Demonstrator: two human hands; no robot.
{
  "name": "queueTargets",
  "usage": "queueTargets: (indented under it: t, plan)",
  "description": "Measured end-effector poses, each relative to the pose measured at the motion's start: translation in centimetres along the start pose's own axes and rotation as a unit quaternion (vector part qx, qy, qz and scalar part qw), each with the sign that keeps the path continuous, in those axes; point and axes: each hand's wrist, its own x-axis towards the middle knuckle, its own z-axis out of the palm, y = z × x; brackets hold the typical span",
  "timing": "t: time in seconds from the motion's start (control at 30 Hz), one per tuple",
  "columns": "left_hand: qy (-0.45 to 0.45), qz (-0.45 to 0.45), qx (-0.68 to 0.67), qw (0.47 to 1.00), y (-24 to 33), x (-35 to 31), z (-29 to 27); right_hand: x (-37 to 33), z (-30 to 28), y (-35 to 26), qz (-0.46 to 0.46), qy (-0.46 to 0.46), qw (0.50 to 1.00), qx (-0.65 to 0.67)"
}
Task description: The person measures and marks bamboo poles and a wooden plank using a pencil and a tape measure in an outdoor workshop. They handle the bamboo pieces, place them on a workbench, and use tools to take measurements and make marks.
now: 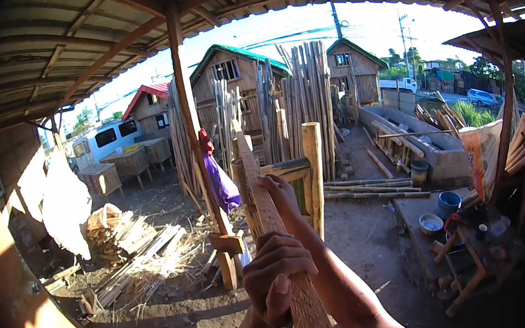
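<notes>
A long, rough wooden plank (316, 325) runs from the lower edge away from me, its far end rising toward the yard. My left hand (277, 274) is closed around its near part, with fingers wrapped over the top and thumb folded in. Farther along, my right hand (280, 196) grips the plank's right edge, and its fingertips lie on the upper face. Just past my hands stands a bamboo frame with thick upright poles (315, 176). The plank passes in front of it; whether they touch I cannot tell.
A wooden post (189, 107) with a purple cloth (221, 183) stands left of the plank. Split bamboo (129, 238) lies in a pile at left. Bamboo poles (378, 190) lie on the ground at right, near a blue bucket (449, 203) and a concrete trough (445, 157).
</notes>
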Motion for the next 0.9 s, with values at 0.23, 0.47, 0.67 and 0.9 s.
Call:
queueTargets:
  t: [0.23,0.47,0.67,0.9]
  plan:
    - [0.005,-0.001,-0.005,1.0,0.0,0.1,0.1,1.2,-0.6,1.2,-0.052,0.007,0.998,-0.029]
    - [0.007,0.005,-0.002,1.0,-0.2,0.1,0.0,1.9,-0.6,1.6,-0.055,0.027,0.997,-0.043]
    - [0.015,0.001,-0.007,1.0,-0.1,0.2,-0.1,1.6,-0.2,1.2,-0.048,0.018,0.998,-0.03]
    - [0.007,0.007,-0.001,1.0,0.0,0.3,-0.1,1.5,-0.3,1.0,-0.035,0.016,0.999,-0.019]
